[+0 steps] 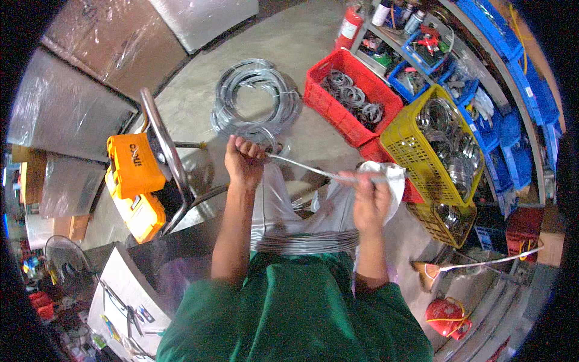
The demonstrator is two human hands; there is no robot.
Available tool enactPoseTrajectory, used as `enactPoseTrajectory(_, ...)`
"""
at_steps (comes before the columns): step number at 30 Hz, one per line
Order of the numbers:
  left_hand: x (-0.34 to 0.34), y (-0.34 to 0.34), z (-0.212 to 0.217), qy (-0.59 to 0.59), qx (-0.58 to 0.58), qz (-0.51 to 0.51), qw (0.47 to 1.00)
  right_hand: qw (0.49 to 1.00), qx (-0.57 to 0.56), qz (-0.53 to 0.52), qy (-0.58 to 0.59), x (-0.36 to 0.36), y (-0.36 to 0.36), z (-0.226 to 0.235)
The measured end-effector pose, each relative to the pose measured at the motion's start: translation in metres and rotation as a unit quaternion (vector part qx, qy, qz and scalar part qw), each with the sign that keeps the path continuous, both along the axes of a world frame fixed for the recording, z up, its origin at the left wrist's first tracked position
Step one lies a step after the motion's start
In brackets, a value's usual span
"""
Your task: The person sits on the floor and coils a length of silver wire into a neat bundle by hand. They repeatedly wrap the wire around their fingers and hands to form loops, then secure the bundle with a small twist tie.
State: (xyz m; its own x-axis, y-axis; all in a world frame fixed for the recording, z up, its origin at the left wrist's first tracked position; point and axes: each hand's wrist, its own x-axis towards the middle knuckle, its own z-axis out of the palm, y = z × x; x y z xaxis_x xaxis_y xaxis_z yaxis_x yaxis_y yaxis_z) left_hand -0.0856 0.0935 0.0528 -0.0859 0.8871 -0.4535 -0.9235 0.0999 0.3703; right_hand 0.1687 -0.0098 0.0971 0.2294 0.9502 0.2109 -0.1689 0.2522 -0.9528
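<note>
Surface: grey concrete floor (316,36), a loose wire coil (227,99) lying on it at 11 o'clock. Room: red crate (329,117) at 1 o'clock, yellow crate (416,170) between 2 and 3, orange tool case (137,166) at 9. The grey wire strand (307,166) is near the view's centre, above the lap; its long axis runs just off the 9-to-3 line, right end lower. Left hand (245,160): grip closed in a fist around it. Right hand (370,196), blurred: grip pinching it toward 3 o'clock.
</note>
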Motion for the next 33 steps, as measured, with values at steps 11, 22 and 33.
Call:
enactPoseTrajectory(11, -0.072, 0.067, -0.021, -0.066, -0.015, 0.110, 0.992, 0.951, -0.005, 0.301, 0.066, 0.037, -0.113, 0.076)
enactPoseTrajectory(22, -0.049, 0.074, -0.026, 0.051, 0.001, 0.109, 0.993, 0.708, 0.188, 0.649, 0.205, 0.005, -0.087, 0.062)
enactPoseTrajectory(33, 0.064, -0.030, -0.034, 0.237, 0.049, -0.283, 0.928, 0.812, 0.194, 0.549, 0.023, -0.061, -0.012, 0.151)
